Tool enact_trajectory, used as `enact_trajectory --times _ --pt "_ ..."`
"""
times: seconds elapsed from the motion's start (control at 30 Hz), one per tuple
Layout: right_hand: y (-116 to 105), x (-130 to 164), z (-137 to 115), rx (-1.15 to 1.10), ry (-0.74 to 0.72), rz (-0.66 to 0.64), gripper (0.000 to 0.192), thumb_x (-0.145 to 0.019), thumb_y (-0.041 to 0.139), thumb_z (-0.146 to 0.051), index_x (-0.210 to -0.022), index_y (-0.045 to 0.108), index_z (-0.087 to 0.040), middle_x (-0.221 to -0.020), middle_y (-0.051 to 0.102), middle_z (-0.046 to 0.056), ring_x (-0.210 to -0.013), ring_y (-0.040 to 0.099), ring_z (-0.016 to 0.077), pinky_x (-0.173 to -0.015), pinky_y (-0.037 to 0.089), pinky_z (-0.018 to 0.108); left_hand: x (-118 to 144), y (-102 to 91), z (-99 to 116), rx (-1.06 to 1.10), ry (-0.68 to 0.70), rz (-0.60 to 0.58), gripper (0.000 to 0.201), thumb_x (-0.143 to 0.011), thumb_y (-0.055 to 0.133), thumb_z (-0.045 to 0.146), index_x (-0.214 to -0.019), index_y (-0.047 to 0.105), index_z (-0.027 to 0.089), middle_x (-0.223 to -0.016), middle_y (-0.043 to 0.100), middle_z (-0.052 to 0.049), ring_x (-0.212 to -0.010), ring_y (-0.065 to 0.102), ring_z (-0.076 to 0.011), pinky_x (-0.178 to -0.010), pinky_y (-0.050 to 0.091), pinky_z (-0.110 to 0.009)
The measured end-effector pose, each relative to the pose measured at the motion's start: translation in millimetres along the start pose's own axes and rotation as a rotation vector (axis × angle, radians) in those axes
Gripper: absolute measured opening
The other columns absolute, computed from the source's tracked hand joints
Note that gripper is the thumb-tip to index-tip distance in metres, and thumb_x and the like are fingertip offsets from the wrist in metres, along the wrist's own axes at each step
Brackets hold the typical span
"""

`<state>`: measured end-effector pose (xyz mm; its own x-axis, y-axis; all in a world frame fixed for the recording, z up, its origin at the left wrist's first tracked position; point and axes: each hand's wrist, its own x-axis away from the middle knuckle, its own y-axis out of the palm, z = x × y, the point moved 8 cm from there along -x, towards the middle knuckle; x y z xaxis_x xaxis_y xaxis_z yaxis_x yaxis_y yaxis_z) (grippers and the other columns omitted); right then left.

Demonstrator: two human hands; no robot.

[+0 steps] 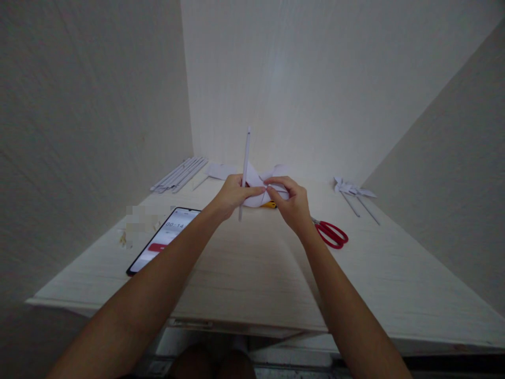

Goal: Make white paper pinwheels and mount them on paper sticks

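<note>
Together both hands (262,197) pinch folded paper (258,190) and stick (245,166).

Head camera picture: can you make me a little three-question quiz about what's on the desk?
1. True or false: the scissors have blue handles.
2. What stands upright between the left hand and the right hand?
A) a white stick
B) a spoon
C) a candle
3. Fill in: the phone lies on the table to the ___ of the hands.

Key:
1. False, they are red.
2. A. Both hands also pinch folded white paper around it.
3. Left.
</note>
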<state>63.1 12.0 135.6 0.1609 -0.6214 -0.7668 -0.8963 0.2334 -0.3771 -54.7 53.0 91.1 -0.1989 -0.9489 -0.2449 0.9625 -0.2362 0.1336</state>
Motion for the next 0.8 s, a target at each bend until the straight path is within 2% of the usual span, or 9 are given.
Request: enact_trajectory --times 0.2,0.37,0.53,0.8 --pt "1 1 -7 0.154 -0.052 -0.032 0.014 -0.076 0.052 -0.018 -0.083 0.064 -0.02 -0.081 0.061 0.004 -0.077 0.057 0.0149 -0.073 0.044 0.03 0 -0.4 1 -0.063 0.025 -0.02 0.028 -0.052 0.073 0.028 -0.07 0.061 0.01 -0.067 0.061 -0.002 -0.059 0.053 -0.0098 -0.055 0.039 -0.022" --pt "-3 0 -5 0.165 -0.065 0.005 0.015 -0.076 0.05 -0.017 -0.082 0.063 -0.02 -0.082 0.061 0.004 -0.079 0.056 0.0153 -0.074 0.044 0.03 1 2.9 7 -0.016 0.052 -0.072 0.024 -0.058 0.07 0.032 -0.065 0.059 0.011 -0.061 0.055 0.0 -0.055 0.049 -0.0075 -0.052 0.035 -0.02" --pt "-6 0 -1 0.105 -0.032 0.02 0.013 -0.076 0.051 -0.018 -0.082 0.062 -0.02 -0.084 0.063 0.003 -0.081 0.057 0.0153 -0.075 0.044 0.031 3 -1.3 15 -0.094 0.086 -0.017 0.033 -0.062 0.067 0.034 -0.047 0.045 0.013 -0.043 0.037 0.005 -0.041 0.031 -0.0031 -0.041 0.018 -0.02" --pt "-8 0 2 0.007 0.031 0.048 0.015 -0.074 0.052 -0.021 -0.087 0.059 -0.018 -0.086 0.063 0.004 -0.08 0.057 0.0146 -0.074 0.045 0.029 4 -8.1 20 -0.183 0.135 0.082 0.03 -0.063 0.066 0.034 -0.05 0.05 0.013 -0.041 0.036 0.006 -0.038 0.029 -0.0026 -0.039 0.015 -0.02"
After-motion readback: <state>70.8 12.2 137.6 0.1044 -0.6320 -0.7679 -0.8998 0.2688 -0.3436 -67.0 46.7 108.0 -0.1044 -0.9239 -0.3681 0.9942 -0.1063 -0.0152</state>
